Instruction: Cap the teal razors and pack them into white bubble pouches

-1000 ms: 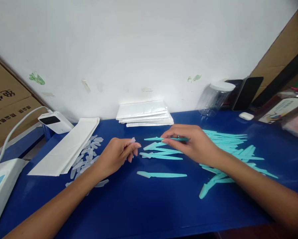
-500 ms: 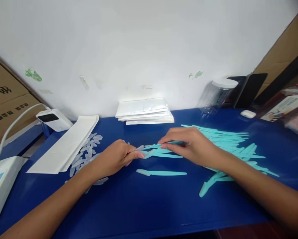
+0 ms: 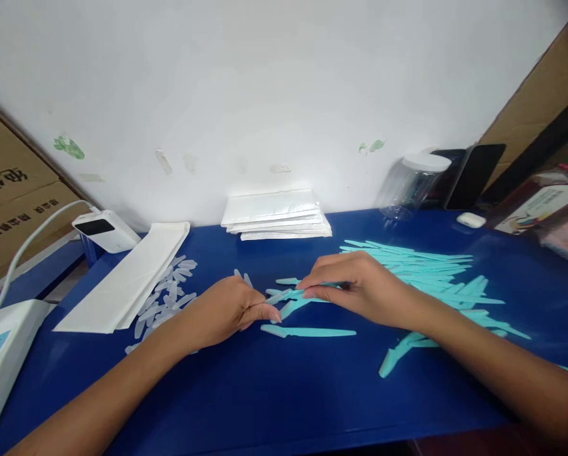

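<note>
My right hand (image 3: 359,282) pinches a turquoise eyebrow razor (image 3: 290,294) between thumb and fingertips, its head pointing left. My left hand (image 3: 231,310) is closed, thumb pressed over the fingers, on a small translucent blade cover (image 3: 275,298). Razor head and cover meet between the hands; how far the cover sits over the blade I cannot tell. Below them a single eyebrow razor (image 3: 316,332) lies flat, and others lie partly hidden behind the hands. Loose blade covers (image 3: 172,291) are heaped beside my left forearm. A large pile of turquoise razors (image 3: 430,269) spreads beyond my right hand.
White folded sleeves (image 3: 122,278) lie at the left, and a stack of white packets (image 3: 274,212) rests against the wall. A white device (image 3: 107,231) with a cable and a power strip (image 3: 12,361) are farther left. A clear jar (image 3: 414,183) stands at the back right.
Both hands have come slightly lower and nearer each other. The held razor's head now meets the cover at my left fingertips.
</note>
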A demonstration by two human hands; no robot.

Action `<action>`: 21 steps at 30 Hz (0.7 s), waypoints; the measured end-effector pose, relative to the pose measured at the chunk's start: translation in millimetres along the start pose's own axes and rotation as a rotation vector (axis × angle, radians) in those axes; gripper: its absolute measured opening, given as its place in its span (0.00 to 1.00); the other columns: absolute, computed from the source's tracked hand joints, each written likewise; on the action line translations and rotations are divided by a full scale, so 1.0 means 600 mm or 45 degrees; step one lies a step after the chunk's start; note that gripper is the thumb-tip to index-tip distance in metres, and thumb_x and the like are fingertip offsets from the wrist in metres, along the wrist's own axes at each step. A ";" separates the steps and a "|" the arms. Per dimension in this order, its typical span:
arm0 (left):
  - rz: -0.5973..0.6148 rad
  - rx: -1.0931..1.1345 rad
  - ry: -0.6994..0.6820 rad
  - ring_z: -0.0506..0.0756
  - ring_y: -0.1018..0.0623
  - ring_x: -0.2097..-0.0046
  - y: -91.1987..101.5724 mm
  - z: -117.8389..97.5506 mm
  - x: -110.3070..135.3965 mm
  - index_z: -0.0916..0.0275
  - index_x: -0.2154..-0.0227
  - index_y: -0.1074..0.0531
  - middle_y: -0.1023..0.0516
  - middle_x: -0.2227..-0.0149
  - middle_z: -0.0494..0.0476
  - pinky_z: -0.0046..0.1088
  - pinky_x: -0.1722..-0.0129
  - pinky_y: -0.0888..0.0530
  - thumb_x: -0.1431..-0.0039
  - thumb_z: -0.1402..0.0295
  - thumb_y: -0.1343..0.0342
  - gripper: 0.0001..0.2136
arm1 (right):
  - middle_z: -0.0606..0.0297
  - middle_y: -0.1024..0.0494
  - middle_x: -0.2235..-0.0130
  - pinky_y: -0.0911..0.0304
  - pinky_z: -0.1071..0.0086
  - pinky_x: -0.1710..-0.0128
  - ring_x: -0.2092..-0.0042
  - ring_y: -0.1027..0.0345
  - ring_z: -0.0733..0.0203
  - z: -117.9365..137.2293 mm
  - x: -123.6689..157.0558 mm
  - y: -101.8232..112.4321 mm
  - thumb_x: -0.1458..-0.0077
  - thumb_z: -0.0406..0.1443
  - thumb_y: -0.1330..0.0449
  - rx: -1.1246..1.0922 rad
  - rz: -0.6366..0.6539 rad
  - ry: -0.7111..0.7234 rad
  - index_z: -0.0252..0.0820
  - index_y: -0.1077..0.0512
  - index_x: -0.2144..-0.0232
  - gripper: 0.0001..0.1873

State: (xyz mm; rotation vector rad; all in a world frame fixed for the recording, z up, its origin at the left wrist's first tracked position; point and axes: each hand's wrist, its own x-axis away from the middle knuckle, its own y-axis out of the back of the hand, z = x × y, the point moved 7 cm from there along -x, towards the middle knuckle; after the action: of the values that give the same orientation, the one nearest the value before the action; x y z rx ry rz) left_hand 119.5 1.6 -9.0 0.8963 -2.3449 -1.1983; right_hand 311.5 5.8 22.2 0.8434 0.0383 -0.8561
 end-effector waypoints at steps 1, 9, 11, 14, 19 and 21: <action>0.001 -0.012 -0.007 0.49 0.34 0.80 -0.002 -0.002 0.001 0.61 0.82 0.36 0.32 0.82 0.50 0.29 0.72 0.38 0.23 0.47 0.53 0.32 | 0.63 0.15 0.58 0.31 0.68 0.65 0.64 0.23 0.62 0.003 0.000 -0.005 0.30 0.40 0.34 -0.021 0.002 0.002 0.50 0.14 0.51 0.10; -0.063 -0.089 -0.078 0.50 0.29 0.79 -0.006 -0.010 0.001 0.61 0.78 0.27 0.26 0.81 0.51 0.28 0.71 0.36 0.22 0.50 0.51 0.29 | 0.62 0.16 0.61 0.34 0.68 0.69 0.67 0.25 0.62 0.009 -0.002 -0.030 0.29 0.39 0.36 -0.049 -0.056 0.012 0.49 0.15 0.52 0.10; -0.137 -0.131 -0.031 0.52 0.23 0.74 0.018 -0.003 0.004 0.60 0.73 0.22 0.20 0.76 0.52 0.28 0.68 0.34 0.21 0.53 0.53 0.26 | 0.61 0.15 0.59 0.32 0.67 0.66 0.63 0.23 0.59 -0.003 -0.003 -0.023 0.28 0.40 0.37 0.031 -0.068 -0.028 0.48 0.15 0.52 0.11; -0.384 -0.292 0.218 0.55 0.23 0.72 0.082 0.036 0.020 0.59 0.69 0.20 0.20 0.75 0.52 0.30 0.70 0.36 0.23 0.51 0.52 0.24 | 0.59 0.15 0.55 0.29 0.65 0.60 0.57 0.21 0.55 -0.033 -0.005 -0.005 0.28 0.42 0.38 0.175 -0.097 -0.113 0.47 0.16 0.51 0.12; -0.316 -0.331 0.320 0.57 0.21 0.62 0.119 0.088 0.037 0.55 0.58 0.18 0.18 0.61 0.55 0.30 0.66 0.30 0.31 0.50 0.40 0.15 | 0.58 0.15 0.52 0.27 0.61 0.57 0.54 0.21 0.53 -0.081 -0.005 0.008 0.28 0.42 0.40 0.276 -0.059 -0.257 0.47 0.17 0.51 0.13; -0.209 -0.257 0.270 0.59 0.21 0.55 0.105 0.090 0.035 0.53 0.54 0.18 0.19 0.53 0.56 0.32 0.59 0.26 0.31 0.49 0.40 0.15 | 0.57 0.15 0.52 0.27 0.60 0.55 0.54 0.21 0.52 -0.085 -0.005 0.009 0.28 0.42 0.40 0.289 -0.034 -0.258 0.47 0.17 0.49 0.14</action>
State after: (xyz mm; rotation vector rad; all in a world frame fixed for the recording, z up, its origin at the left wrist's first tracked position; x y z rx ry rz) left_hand 50.1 47.1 11.5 1.1022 -1.9766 -1.3059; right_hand 327.8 43.9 -8.4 0.9652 -0.2292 -0.9792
